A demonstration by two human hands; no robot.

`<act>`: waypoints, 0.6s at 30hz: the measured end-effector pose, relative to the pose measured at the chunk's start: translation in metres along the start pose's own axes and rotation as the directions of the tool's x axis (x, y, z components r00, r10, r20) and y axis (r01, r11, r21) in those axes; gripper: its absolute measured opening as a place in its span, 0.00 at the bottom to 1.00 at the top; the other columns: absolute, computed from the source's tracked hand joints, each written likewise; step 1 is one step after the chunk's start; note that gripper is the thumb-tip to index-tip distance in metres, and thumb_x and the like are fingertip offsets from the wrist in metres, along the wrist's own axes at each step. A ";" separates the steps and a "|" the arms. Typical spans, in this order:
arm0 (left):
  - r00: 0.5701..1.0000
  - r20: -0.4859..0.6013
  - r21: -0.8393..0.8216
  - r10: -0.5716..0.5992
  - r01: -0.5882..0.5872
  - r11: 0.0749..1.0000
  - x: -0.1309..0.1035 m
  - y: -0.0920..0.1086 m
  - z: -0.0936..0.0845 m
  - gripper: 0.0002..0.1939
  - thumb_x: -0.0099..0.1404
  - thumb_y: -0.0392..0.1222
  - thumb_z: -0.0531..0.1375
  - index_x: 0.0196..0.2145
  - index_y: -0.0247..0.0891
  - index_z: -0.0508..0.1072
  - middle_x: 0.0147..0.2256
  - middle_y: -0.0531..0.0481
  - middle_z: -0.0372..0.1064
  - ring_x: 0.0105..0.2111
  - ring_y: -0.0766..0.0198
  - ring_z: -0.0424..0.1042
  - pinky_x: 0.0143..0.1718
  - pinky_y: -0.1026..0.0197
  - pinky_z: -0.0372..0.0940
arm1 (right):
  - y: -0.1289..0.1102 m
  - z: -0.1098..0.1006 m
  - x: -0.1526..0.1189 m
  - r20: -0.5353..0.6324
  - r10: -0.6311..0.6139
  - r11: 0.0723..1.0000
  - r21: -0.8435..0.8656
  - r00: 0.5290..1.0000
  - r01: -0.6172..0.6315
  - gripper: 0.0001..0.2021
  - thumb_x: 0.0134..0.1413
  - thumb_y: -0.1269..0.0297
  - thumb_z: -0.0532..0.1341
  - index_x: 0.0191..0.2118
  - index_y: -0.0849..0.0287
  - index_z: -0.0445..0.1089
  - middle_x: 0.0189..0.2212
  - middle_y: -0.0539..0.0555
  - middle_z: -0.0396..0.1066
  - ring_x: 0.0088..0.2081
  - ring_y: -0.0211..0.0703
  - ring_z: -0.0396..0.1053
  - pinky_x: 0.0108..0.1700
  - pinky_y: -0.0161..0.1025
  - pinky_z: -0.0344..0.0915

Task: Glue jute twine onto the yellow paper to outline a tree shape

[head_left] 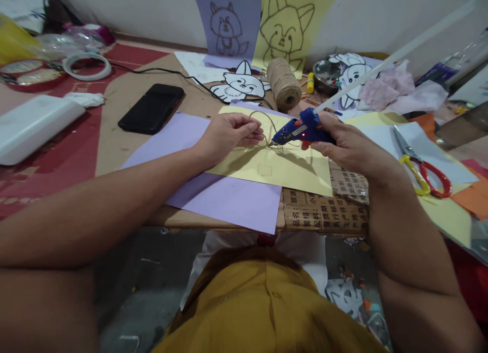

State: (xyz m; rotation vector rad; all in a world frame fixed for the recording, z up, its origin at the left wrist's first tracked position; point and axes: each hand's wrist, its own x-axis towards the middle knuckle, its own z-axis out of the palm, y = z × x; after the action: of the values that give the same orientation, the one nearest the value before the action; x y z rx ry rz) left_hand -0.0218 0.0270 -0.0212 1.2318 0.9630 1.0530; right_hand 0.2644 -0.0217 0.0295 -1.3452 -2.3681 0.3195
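My right hand (339,142) is wrapped round a blue glue gun (301,130) with a lit red light and a long white glue stick (396,56) jutting from its back. Its nozzle points down left, close to a yellow sheet of paper (244,167). Thumb and fingers of my left hand (232,134) pinch a thin brown twine (270,118) that loops up over the sheet. Twine also seems to lie on the sheet near the nozzle; whether the nozzle touches it I cannot tell. A small pencilled square (265,170) shows on the paper.
Purple paper (236,203) lies underneath. A black phone (151,108) is at left, a twine spool (284,85) and fox cutout (244,84) behind. Scissors (419,165) rest at right. A black cable (160,74) crosses the back; fox drawings (224,28) lean on the wall.
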 end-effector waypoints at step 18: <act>1.000 0.005 -0.014 0.007 -0.007 1.000 -0.001 0.001 0.000 0.07 0.75 0.29 0.63 0.37 0.29 0.80 0.36 0.43 0.82 0.34 0.65 0.83 0.44 0.60 0.80 | 0.002 0.001 0.000 -0.011 -0.017 1.000 0.012 1.000 0.017 0.24 0.65 0.51 0.63 0.63 0.52 0.70 0.59 0.62 0.77 0.58 0.66 0.73 0.62 0.67 0.70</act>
State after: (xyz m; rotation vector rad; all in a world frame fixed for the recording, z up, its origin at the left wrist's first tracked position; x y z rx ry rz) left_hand -0.0221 0.0265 -0.0203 1.2268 0.9467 1.0603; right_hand 0.2654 -0.0204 0.0277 -1.3178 -2.3640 0.3201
